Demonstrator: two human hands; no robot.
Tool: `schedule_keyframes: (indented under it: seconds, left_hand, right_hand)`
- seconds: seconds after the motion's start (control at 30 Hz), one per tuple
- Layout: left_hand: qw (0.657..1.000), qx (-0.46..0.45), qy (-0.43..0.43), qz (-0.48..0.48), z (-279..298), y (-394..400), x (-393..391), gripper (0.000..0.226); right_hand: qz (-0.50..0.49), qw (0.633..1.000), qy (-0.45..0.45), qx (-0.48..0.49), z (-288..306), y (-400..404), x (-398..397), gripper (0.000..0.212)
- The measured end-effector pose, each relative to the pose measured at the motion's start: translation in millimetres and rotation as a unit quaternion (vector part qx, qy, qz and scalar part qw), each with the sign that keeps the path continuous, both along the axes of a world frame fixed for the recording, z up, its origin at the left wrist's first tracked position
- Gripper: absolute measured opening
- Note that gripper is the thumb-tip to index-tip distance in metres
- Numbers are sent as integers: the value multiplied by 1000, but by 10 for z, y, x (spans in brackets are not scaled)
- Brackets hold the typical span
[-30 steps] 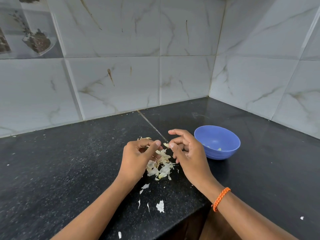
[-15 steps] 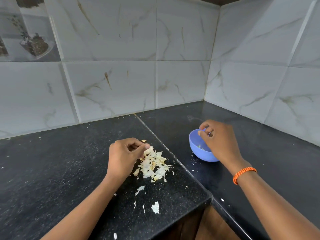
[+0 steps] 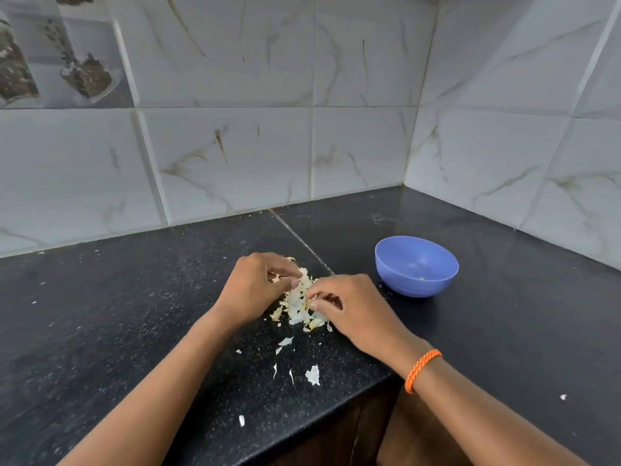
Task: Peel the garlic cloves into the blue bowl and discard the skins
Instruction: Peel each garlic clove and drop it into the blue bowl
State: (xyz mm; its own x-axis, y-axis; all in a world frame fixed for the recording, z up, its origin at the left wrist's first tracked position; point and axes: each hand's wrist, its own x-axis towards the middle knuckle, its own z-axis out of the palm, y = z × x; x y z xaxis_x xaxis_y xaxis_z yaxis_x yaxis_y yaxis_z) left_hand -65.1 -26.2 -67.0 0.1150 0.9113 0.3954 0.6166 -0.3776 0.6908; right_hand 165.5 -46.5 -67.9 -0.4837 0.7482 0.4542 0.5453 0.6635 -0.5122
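The right hand (image 3: 349, 307) is back at the skins (image 3: 300, 306), having been over the bowl (image 3: 416, 265) half a second ago; I judge a peeled clove has just been dropped there, and this is the reach for the next one. Its fingers are curled with the tips down in the near-right side of the pile, pinching at something, though whether it is a clove or only skin cannot be told. The left hand (image 3: 257, 285) has stayed at the pile's far-left side, fingers curled and thumb meeting them over a small pale piece, probably garlic still in its skin, which is too small to make out. The bowl stands on the counter (image 3: 134, 331) to the right of the pile, near but apart from both hands, with only a pale speck or two showing inside. Loose flakes lie scattered toward the counter's front edge. No unpeeled clove is plainly visible, so peeling may be nearly done; the skins are not yet discarded.
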Motion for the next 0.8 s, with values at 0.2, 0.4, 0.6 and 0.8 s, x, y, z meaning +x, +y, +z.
schedule_keyframes:
  seconds: [0.2, 0.4, 0.6, 0.8]
  left_hand:
    - [997, -53, 50, -12, 54, -20, -31, 14]
    - [996, -53, 67, -38, 74, -74, 4, 11]
    - [999, -28, 30, -27, -45, -104, -67, 11]
    - [997, -51, 54, 1, -71, -67, -186, 11]
  right_hand:
    - [49, 997, -26, -47, -72, -235, -86, 24]
    - [139, 964, -49, -222, 123, -412, 38, 16]
    - [129, 968, -111, -186, 70, -336, 48, 18]
    - [110, 978, -143, -102, -3, -276, -185, 20]
